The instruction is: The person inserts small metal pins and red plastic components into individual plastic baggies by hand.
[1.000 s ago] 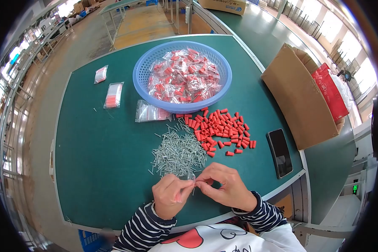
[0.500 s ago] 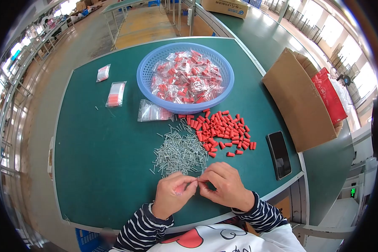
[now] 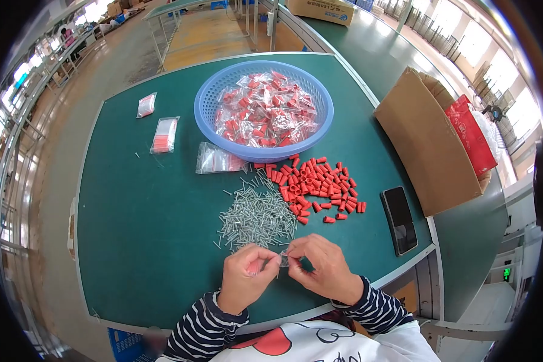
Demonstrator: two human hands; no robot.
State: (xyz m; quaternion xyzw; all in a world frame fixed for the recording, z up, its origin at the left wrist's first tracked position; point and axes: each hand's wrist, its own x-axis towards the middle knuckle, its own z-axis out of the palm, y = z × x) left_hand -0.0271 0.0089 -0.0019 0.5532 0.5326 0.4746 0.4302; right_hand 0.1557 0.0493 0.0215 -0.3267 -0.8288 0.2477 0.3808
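Note:
Close together at the near side of the table, both hands pinch a small clear plastic bag [image 3: 284, 259], stretched between their fingertips. My left hand [image 3: 246, 274] is closed on its left edge; something reddish shows inside that palm, too covered to name. My right hand [image 3: 323, 269] grips the other edge with thumb and fingers. Just beyond the fingers lies a heap of small silver screws [image 3: 256, 214]. Red tapered plastic caps [image 3: 320, 187] are spread to the right of the screws.
Behind the heaps stands a blue basket [image 3: 204, 111] full of bagged red caps. Flat clear bags [image 3: 214, 160] lie beside it, with bundled bags [image 3: 165, 136] farther left. At right are a phone [image 3: 399, 220] and an open cardboard box [image 3: 425, 145] leaning over the table's edge.
My hands have moved slightly apart, and the clear bag between the fingertips now shows more plainly. The heaps and basket stay put; the view has shifted a little.

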